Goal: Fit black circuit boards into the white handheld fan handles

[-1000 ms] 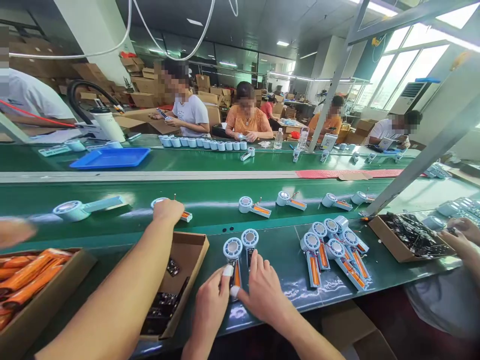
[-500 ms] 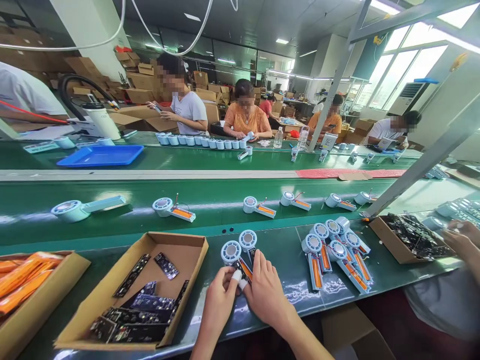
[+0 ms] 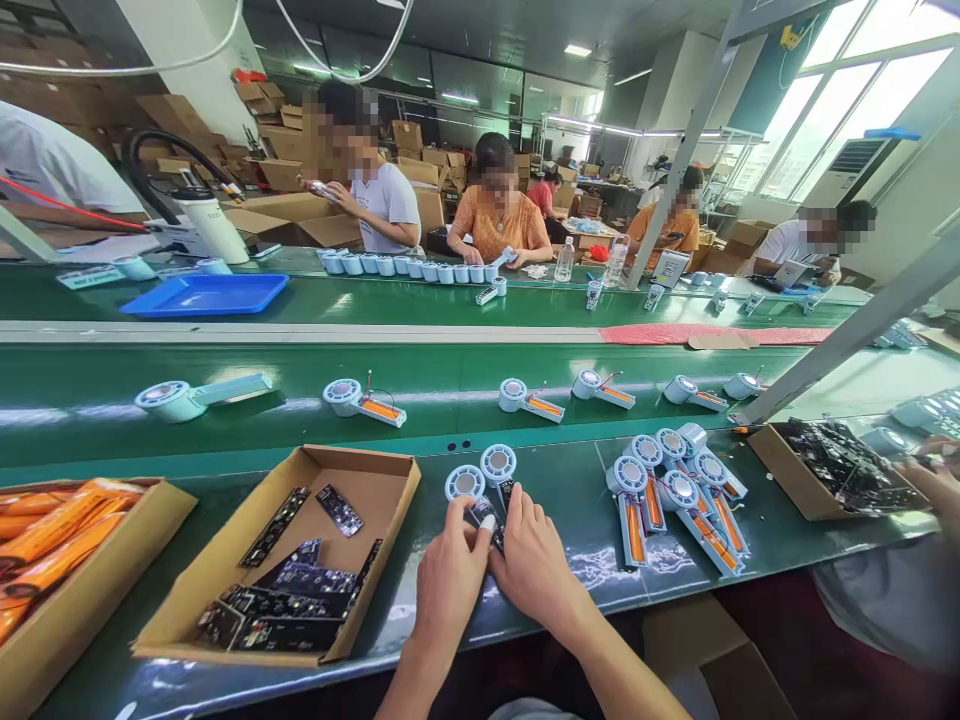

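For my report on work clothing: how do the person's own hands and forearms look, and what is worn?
The left hand and right hand wear no gloves; no sleeves, watch or bracelet show on the forearms. A white cover sits on the left thumb's tip.

Along the near surface [image 3: 561, 465], a pair of fan units [image 3: 481, 474] lies at centre, with the left hand [image 3: 454, 565] and right hand [image 3: 536, 545] at their near ends. To the left: a box [image 3: 401, 495] of circuit boards [image 3: 300, 600], then a carton [image 3: 112, 585] of batteries [image 3: 67, 540]. To the right: a cluster of units [image 3: 679, 490], then a second board box [image 3: 791, 478]. Behind, more units [image 3: 343, 396] lie spaced along the belt [image 3: 450, 380]; beyond the divider [image 3: 337, 333], a tray [image 3: 206, 294] lies left of a row of units [image 3: 412, 266].
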Demonstrator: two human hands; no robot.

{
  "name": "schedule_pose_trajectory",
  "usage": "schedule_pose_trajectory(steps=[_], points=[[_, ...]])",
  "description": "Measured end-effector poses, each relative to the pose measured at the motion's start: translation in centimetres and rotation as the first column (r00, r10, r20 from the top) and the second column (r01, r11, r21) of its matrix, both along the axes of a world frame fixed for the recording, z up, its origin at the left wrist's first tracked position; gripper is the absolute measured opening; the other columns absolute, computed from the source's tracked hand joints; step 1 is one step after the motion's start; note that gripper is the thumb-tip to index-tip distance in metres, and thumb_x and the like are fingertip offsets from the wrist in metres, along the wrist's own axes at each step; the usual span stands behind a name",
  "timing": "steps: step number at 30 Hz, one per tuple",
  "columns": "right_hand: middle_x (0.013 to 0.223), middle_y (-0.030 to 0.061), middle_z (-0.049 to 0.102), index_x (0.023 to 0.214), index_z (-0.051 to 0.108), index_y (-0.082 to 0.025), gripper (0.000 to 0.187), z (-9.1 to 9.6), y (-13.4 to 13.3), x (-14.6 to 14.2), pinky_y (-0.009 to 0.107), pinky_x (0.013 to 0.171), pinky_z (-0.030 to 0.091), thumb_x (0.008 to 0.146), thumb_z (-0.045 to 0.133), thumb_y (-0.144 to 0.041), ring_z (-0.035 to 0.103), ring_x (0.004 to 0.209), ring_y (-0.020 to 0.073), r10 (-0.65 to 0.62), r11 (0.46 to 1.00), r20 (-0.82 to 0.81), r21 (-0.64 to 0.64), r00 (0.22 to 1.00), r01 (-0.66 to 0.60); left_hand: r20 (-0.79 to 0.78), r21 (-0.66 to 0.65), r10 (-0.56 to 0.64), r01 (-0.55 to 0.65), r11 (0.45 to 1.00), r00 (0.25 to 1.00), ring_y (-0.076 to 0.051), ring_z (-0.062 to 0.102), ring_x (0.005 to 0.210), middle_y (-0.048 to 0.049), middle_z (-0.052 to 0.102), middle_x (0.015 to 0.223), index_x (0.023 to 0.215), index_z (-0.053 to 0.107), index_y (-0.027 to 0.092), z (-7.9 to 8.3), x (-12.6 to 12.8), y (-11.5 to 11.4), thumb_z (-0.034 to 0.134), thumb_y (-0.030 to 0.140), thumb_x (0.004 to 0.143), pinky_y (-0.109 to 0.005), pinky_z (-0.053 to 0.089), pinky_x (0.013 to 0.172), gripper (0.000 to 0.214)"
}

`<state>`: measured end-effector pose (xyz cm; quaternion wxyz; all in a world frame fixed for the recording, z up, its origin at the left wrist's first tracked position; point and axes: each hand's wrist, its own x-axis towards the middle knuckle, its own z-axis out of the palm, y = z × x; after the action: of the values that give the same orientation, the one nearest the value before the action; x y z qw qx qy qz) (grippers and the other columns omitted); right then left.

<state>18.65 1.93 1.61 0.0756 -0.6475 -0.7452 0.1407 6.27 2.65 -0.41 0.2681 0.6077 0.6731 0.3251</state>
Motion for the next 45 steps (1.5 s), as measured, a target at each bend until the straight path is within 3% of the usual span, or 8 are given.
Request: schedule_pose_trajectory(steps=[4,8,22,28,33,36,41,45], points=[[0.146,0.0303,0.049,0.152,0.033,0.002,0.075,-0.8,-0.1,-0.1,0.049,0.1,0.049,0.084,0.057,-0.015,0.056,0.125,0.037,0.017,0.999,0.008,0.046,1.0,-0.017,-0.33,0.327,0.03,0.085,0.941,0.943,-0.037,0.059,0.121,-0.0161,0.061,0.126,0.12,0.067,0.023,-0.5,-0.8,0.6,0.056,0.023,0.086,-0.051,0.052,0.095,0.036],[0.15,0.0318,0.043,0.152,0.033,0.003,0.074,-1.5,-0.5,-0.6,0.054,0.102,0.045,0.083,0.054,-0.016,0.053,0.128,0.0387,-0.039,0.995,0.014,0.096,0.999,0.038,-0.446,0.393,-0.1,0.295,0.871,0.889,-0.04,0.045,0.138,-0.0172,0.046,0.149,0.111,0.074,0.021,-1.5,-2.0,0.9,0.051,0.02,0.091,-0.057,0.046,0.107,0.03],[0.133,0.0329,0.056,0.147,0.041,0.003,0.062,-3.4,1.4,-3.6,0.053,0.09,0.051,0.09,0.059,-0.012,0.063,0.105,0.0363,-0.222,0.956,0.057,0.208,0.973,0.206,-0.238,0.396,-0.202,0.285,0.873,0.95,-0.031,0.05,0.135,-0.0117,0.049,0.145,0.125,0.066,0.026,-2.1,-3.2,1.3,0.041,0.023,0.099,-0.053,0.046,0.109,0.036],[0.115,0.0245,0.065,0.147,0.043,-0.004,0.08,-3.8,3.0,-3.0,0.047,0.083,0.055,0.08,0.081,-0.027,0.065,0.095,0.0333,-0.182,0.957,0.07,0.242,0.981,0.161,0.076,0.483,0.028,-0.062,0.873,0.997,-0.026,0.063,0.113,-0.0128,0.065,0.118,0.122,0.057,0.02,-4.3,-4.2,1.1,0.037,0.031,0.1,-0.046,0.052,0.1,0.032],[0.116,0.0217,0.066,0.145,0.044,-0.005,0.079,-2.0,4.5,-1.0,0.042,0.088,0.054,0.081,0.082,-0.031,0.065,0.102,0.0321,-0.038,0.981,0.079,0.194,0.996,0.022,0.087,0.455,0.012,-0.05,0.889,0.996,-0.03,0.067,0.105,-0.0144,0.068,0.113,0.119,0.059,0.018,-5.9,-3.5,1.0,0.043,0.037,0.096,-0.047,0.056,0.091,0.034],[0.119,0.0203,0.066,0.144,0.044,-0.006,0.075,0.8,7.7,1.4,0.041,0.09,0.053,0.086,0.076,-0.041,0.065,0.105,0.0311,-0.039,0.982,0.097,0.189,0.995,0.02,0.109,0.433,0.032,-0.077,0.898,0.993,-0.03,0.07,0.099,-0.0152,0.071,0.108,0.114,0.061,0.017,-6.4,-3.7,1.4,0.04,0.038,0.095,-0.046,0.058,0.086,0.035],[0.127,0.0224,0.061,0.141,0.045,-0.007,0.058,6.0,18.9,6.2,0.044,0.097,0.049,0.098,0.061,-0.042,0.06,0.115,0.0313,-0.181,0.958,0.121,0.248,0.976,0.147,0.127,0.408,0.048,-0.096,0.908,0.991,-0.029,0.071,0.094,-0.0132,0.073,0.101,0.104,0.064,0.018,-6.7,-4.2,2.2,0.04,0.04,0.094,-0.044,0.06,0.082,0.034],[0.128,0.0102,0.061,0.129,0.058,-0.017,0.036,6.7,25.6,9.5,0.046,0.092,0.055,0.099,0.062,-0.037,0.064,0.109,0.0247,-0.217,0.962,0.145,0.202,0.966,0.186,0.124,0.415,0.059,-0.105,0.903,0.991,-0.029,0.072,0.091,-0.0131,0.075,0.096,0.096,0.066,0.019,-6.8,-4.4,2.6,0.041,0.042,0.092,-0.044,0.06,0.082,0.034]])
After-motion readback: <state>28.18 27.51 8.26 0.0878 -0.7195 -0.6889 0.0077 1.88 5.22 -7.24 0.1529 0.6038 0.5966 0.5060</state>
